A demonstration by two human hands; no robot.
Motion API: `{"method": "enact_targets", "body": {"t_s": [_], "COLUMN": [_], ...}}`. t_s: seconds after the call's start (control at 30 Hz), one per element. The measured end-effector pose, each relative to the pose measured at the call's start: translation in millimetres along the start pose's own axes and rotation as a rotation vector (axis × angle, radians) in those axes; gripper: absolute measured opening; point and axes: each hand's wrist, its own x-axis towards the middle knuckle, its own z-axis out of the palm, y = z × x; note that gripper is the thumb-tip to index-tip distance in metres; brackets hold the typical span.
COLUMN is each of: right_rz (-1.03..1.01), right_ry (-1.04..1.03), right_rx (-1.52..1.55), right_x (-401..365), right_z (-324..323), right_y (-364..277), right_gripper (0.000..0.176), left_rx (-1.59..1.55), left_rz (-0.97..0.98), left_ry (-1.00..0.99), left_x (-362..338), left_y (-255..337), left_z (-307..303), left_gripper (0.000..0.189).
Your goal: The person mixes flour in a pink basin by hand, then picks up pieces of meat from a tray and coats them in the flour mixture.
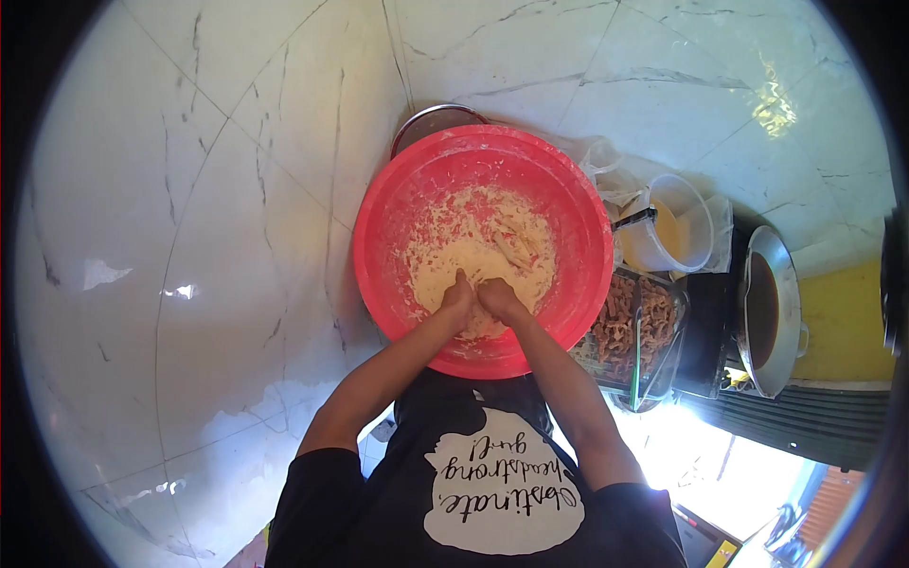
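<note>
A wide red plastic basin (379,218) stands in front of me, with pale flour (445,251) spread over its bottom and specks up its wall. Low in the basin, my left hand (458,300) is curled closed in the flour, its thumb pointing away from me. Close beside it, my right hand (500,300) is also closed, fingers bent downward. Whatever lies in their fingers is hidden. Beyond the right hand rest several flour-coated strips (514,244), not touched by either hand.
Right of the basin stands a clear tub (696,222) of yellowish liquid. Nearer is a glass dish (674,346) of brown strips (620,322) with a green-handled utensil (636,355). A large pan (786,312) of brown liquid stands farther right. Marbled tile walls (256,170) border the left and back.
</note>
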Motion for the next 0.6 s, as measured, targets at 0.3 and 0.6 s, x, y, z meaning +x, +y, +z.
{"method": "enact_targets", "body": {"t_s": [0.3,0.6], "right_rz": [-0.072,-0.04], "right_ry": [-0.223,0.061], "right_rx": [-0.073,-0.094], "right_x": [-5.9,7.2], "right_z": [-41.4,11.7], "right_y": [-0.2,8.5], "right_gripper": [0.03,0.032], "left_rx": [0.411,-0.152], "left_rz": [0.102,-0.152], "left_ry": [-0.06,0.032], "left_x": [6.9,-3.2], "left_y": [-4.2,3.7], "left_z": [-36.4,-2.6], "left_gripper": [0.081,0.07]}}
